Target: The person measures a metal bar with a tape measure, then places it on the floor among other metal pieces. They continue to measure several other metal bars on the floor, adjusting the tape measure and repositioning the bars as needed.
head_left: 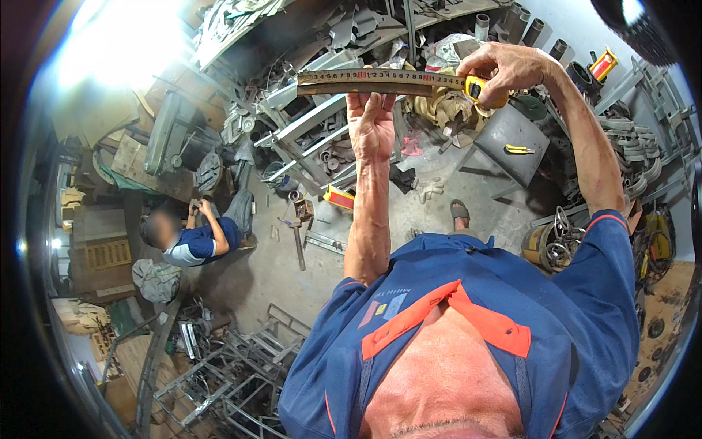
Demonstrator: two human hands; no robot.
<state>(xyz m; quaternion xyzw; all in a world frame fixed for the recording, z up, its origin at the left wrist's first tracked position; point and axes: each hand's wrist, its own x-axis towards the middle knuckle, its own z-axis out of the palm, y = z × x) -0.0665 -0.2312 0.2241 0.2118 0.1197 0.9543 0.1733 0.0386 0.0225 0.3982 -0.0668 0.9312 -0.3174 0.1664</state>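
Observation:
My left hand (371, 124) is raised in front of me, its fingers closed around the middle of a narrow brownish metal bar (333, 90). Along the upper side of that bar runs the pulled-out blade (391, 76) of a tape measure, reaching its left end. My right hand (501, 69) grips the yellow tape measure case (474, 88) just past the bar's right end. Fingers partly hide the case. Below my right hand, a yellow utility knife (519, 149) lies on a dark square stool (504, 143).
At left, a person in a dark shirt (197, 241) crouches beside machinery. A hammer (298, 245), a red-and-yellow box (338, 197) and gloves (430, 190) lie on the floor. Welded metal frames (241, 366) stand lower left. Scrap-laden shelving (365, 33) lines the back.

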